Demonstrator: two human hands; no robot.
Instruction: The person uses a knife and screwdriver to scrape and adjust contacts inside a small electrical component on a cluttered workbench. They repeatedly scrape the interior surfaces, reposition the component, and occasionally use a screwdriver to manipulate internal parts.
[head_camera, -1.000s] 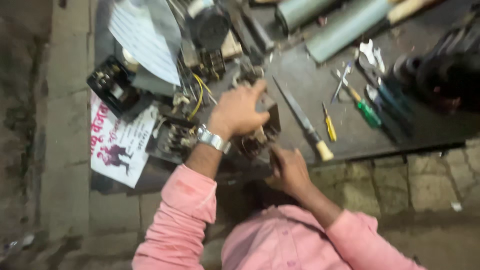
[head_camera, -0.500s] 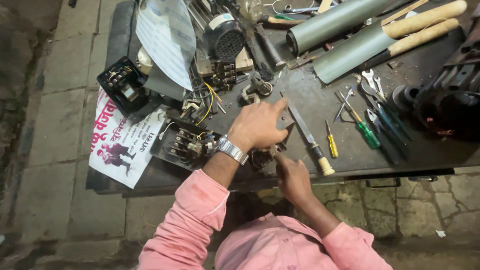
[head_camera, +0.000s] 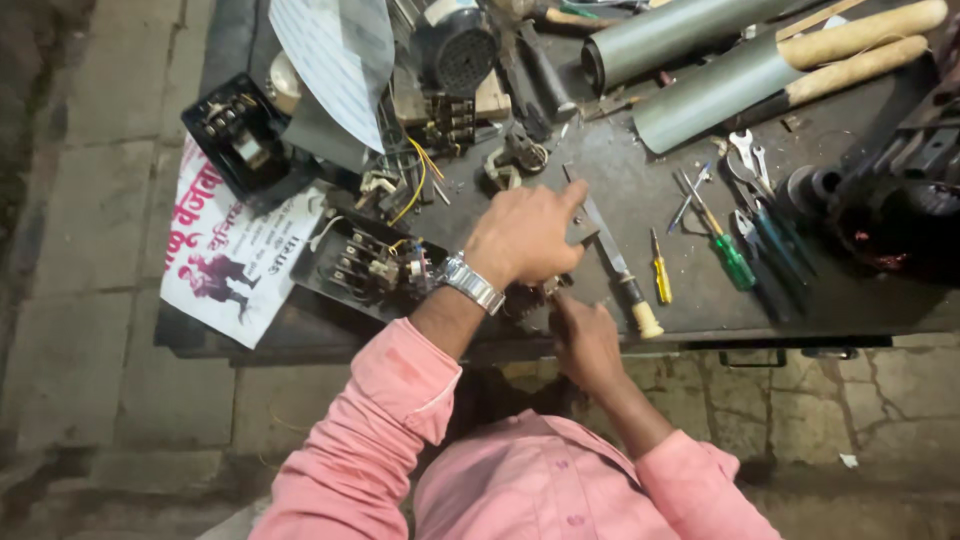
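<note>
My left hand (head_camera: 522, 238), with a metal wristwatch (head_camera: 470, 283) on it, lies curled over a small dark electrical part (head_camera: 528, 297) at the front edge of the dark metal bench (head_camera: 800, 305). Its forefinger stretches toward a flat file with a pale wooden handle (head_camera: 618, 262). Just below, my right hand (head_camera: 585, 335) pinches the same part from the near side. Most of the part is hidden under my fingers. Both sleeves are pink.
An open black contactor with terminals (head_camera: 375, 265) sits left of my hands, on a printed poster (head_camera: 235, 255). A black box (head_camera: 240, 135), a paper sheet (head_camera: 335, 60), a small motor (head_camera: 460, 45), grey tubes (head_camera: 700, 90), yellow (head_camera: 660, 275) and green (head_camera: 730, 255) screwdrivers, spanners lie around.
The view has shifted and drawn closer to the bench. Both hands stay together on the small part at the front edge; my left forefinger now points toward the file.
</note>
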